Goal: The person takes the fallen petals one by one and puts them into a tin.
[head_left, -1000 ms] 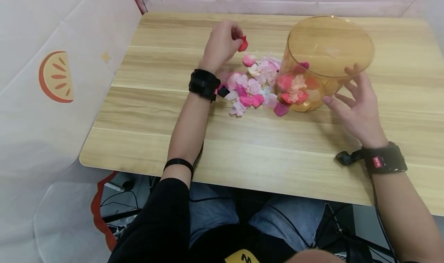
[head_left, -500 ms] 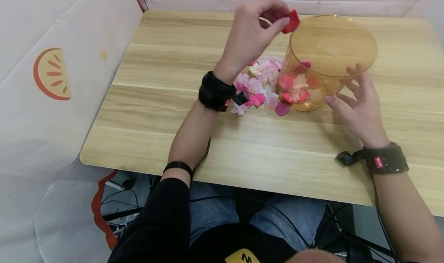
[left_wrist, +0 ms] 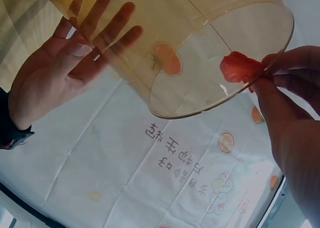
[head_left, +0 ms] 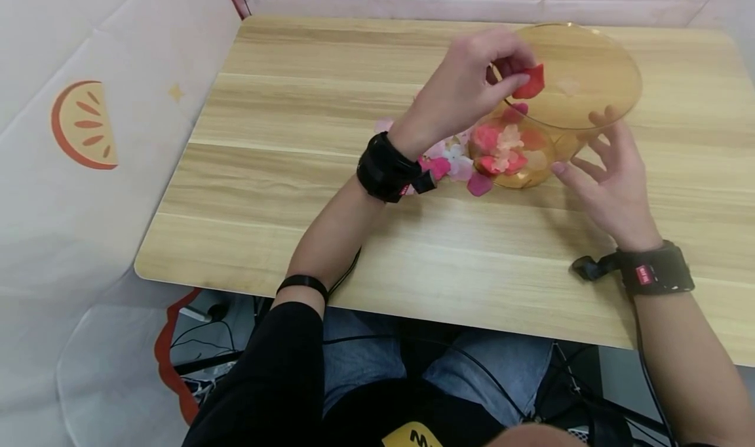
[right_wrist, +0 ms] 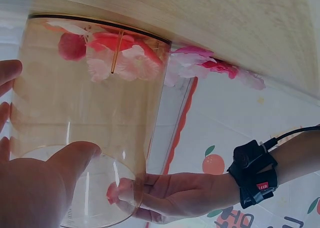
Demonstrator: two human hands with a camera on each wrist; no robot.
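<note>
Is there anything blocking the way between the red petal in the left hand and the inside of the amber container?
Nothing visible. The left hand pinches the red petal right at the amber container's open rim. The right hand only steadies the outer wall.

The left hand (head_left: 466, 90) rises from the pile of petals (head_left: 448, 165), where it pinches a red petal (head_left: 529, 83) a second ago, and travels toward the right hand (head_left: 613, 185). Half a second ago it holds the petal just outside the rim of the amber container (head_left: 566, 106); now the pinched petal hangs over the container's open mouth. Its wrist now covers most of the pile.
</note>
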